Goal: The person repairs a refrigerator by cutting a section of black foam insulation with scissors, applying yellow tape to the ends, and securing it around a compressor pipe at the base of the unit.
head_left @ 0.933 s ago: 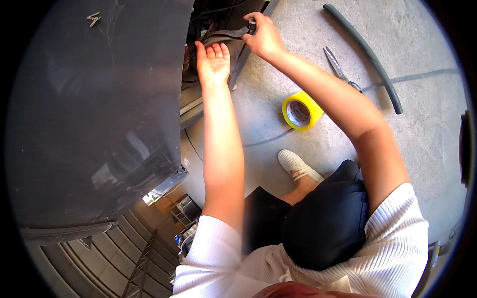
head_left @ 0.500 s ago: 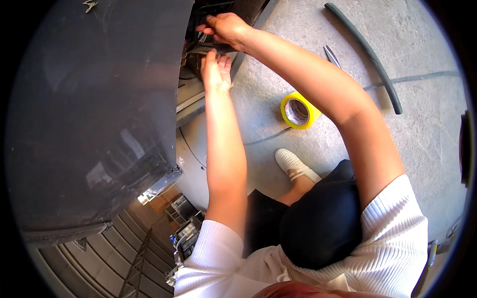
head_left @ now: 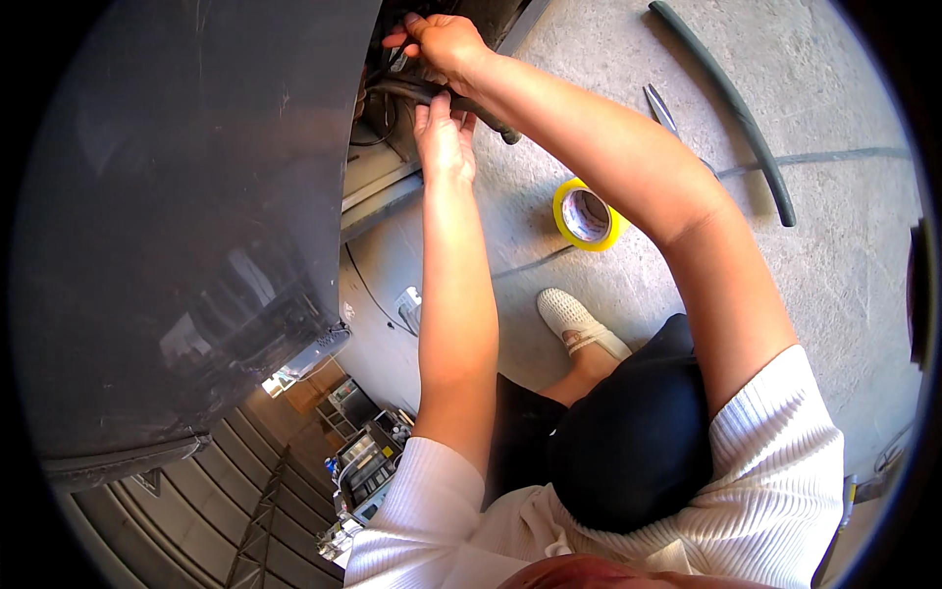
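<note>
At the opening of a large dark cabinet [head_left: 216, 177], my left hand [head_left: 446, 142] is closed from below around a dark hose [head_left: 500, 129]. The hose runs out of the cabinet, and its free end pokes out past my fingers, under my right forearm. Just above it, my right hand [head_left: 444, 47] has its thumb and fingers pinched together at the cabinet's inner edge. A thin black strand shows by those fingertips, but what they grip is hard to make out. The shadowed inside holds more dark cables, mostly hidden by my hands.
On the concrete floor to the right lie a yellow tape roll [head_left: 563, 218], pointed metal blades [head_left: 660, 106] partly behind my right arm, and a long dark tube [head_left: 731, 98]. A thin black cable [head_left: 365, 285] lies by the cabinet's base. Assorted equipment [head_left: 365, 456] stands at lower left.
My left hand has shifted slightly right along with the hose, whose free end now shows beyond it. The right hand has risen a little, fingers still pinched.
</note>
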A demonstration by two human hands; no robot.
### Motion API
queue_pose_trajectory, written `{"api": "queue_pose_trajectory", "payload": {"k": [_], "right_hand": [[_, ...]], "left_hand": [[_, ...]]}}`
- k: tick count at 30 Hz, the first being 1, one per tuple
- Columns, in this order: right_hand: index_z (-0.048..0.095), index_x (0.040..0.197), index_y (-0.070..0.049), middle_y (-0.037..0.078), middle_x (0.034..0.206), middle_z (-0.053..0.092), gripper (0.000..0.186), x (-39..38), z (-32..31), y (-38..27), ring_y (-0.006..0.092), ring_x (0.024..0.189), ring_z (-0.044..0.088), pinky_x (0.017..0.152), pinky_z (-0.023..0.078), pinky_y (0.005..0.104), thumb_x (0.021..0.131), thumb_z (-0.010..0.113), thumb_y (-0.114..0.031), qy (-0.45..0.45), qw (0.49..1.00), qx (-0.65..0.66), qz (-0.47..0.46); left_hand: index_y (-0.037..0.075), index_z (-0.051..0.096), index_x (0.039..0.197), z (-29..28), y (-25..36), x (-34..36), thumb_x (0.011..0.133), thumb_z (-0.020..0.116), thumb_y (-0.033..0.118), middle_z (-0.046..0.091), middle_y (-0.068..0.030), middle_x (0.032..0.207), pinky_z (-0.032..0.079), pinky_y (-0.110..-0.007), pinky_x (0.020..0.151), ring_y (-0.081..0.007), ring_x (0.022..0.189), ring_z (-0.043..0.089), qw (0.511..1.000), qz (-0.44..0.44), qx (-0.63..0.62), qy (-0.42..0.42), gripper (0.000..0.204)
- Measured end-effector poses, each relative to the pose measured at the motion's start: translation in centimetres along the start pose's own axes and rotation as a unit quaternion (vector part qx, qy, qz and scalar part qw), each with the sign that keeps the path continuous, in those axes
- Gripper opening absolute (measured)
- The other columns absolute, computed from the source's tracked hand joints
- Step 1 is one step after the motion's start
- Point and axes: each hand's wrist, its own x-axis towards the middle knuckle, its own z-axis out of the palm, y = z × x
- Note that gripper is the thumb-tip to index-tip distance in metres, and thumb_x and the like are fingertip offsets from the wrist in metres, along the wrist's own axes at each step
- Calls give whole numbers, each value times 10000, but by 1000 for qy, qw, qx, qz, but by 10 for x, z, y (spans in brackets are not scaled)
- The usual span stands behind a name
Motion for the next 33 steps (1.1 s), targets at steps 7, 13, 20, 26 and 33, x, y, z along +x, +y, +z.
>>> {"api": "queue_pose_trajectory", "payload": {"k": [7,13,20,26,33], "right_hand": [[684,956,-23,64,873,721,386,3,-23,2,133,705,628,695,493,277,943,542,-382,-42,994,-104,-7],[694,1049,-71,104,960,711,410,-28,-50,14,188,870,678,827,511,308,849,675,-428,-102,888,-441,-80],[721,986,-65,113,909,713,374,-12,-55,-1,205,858,675,820,507,313,788,696,-382,-102,856,-505,-37],[701,875,-49,59,819,682,202,4,-75,0,149,741,620,722,495,292,813,665,-238,-124,913,-390,1],[660,858,-38,66,782,668,174,15,-74,1,152,729,614,696,506,301,779,686,-191,-60,991,-115,-30]], "left_hand": [[129,510,1148,1,-2,-4,912,631,224,540,-29,1155,414,-382,944,-190,1028,507,1000,-7,0,9,282],[125,515,1226,-4,2,-2,960,567,212,552,-9,1193,397,-377,974,-149,1098,514,998,11,37,-45,284],[119,519,1260,-2,15,5,971,534,158,564,0,1201,390,-364,986,-136,1099,530,994,6,83,-69,292],[115,571,1099,1,15,16,937,585,142,600,-1,1112,388,-395,995,-163,1059,559,996,5,-42,-75,165],[80,579,1096,10,30,33,933,598,245,590,13,1068,389,-440,1024,-186,1078,533,959,-58,-270,-62,233]]}}
